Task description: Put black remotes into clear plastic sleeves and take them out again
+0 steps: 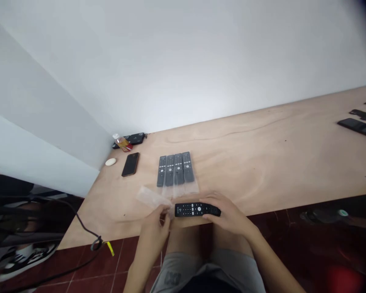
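A black remote control point(187, 209) lies sideways in my right hand point(224, 209), whose thumb and fingers close round its right end. My left hand point(158, 219) pinches the open end of a clear plastic sleeve point(151, 197), which stretches away to the left. The remote's left end is right beside that pinch; whether it touches the sleeve I cannot tell. Just beyond my hands, several remotes in clear sleeves point(178, 173) lie side by side on the wooden table, buttons up.
At the back left are a bottle of amber liquid point(124, 144), black devices point(136, 138), a phone point(130, 164) and a white round object point(110, 162). Another dark phone point(358, 127) lies far right. A black cable point(82, 221) hangs off the left side; a shoe point(30, 258) is below.
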Tool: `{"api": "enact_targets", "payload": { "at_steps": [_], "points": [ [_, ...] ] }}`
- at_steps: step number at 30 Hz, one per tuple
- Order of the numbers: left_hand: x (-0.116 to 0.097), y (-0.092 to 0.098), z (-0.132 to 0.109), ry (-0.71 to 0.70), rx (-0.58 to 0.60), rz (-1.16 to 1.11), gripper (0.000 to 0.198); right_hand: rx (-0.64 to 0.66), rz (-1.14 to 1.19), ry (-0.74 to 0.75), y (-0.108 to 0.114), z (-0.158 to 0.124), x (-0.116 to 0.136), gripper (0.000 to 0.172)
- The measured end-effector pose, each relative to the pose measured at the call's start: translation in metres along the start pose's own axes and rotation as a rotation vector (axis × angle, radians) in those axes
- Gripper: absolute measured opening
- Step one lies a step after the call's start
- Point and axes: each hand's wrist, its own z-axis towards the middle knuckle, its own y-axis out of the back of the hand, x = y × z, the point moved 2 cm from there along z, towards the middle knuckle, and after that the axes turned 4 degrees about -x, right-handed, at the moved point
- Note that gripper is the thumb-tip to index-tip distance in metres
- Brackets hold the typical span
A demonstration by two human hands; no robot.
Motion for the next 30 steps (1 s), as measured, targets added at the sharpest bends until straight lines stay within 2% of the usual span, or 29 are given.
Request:
{"api": "enact_targets", "payload": {
  "at_steps": [6, 10, 16, 19, 23, 26, 30],
  "points": [
    [0.0, -0.011, -0.003, 0.036, -0.044, -0.216, 0.019, 0.031, 0.059, 0.007, 0.0, -0.003, -0.005, 0.045],
    [-0.004, -0.014, -0.008, -0.018, -0.084, -0.26, 0.021, 0.03, 0.024, -0.001, -0.001, -0.003, -0.007, 0.043],
    [-0.01, -0.007, -0.011, -0.198, 0.059, -0.201, 0.037, 0.021, 0.009, 0.005, 0.001, -0.002, -0.004, 0.041],
    [-0.007, -0.004, -0.006, -0.289, 0.067, -0.183, 0.036, 0.016, 0.022, 0.013, 0.002, -0.001, -0.003, 0.04],
    [0.002, -0.005, 0.001, -0.306, 0.098, -0.166, 0.027, 0.015, 0.022, 0.003, 0.001, 0.0, -0.002, 0.038],
    [0.009, -0.004, 0.006, -0.322, 0.132, -0.184, 0.031, 0.03, 0.045, 0.0, 0.003, 0.0, -0.002, 0.039],
    [0.013, 0.004, 0.013, -0.426, 0.164, -0.124, 0.037, 0.045, 0.088, -0.01, 0.006, 0.0, -0.002, 0.041]
  ]
}}
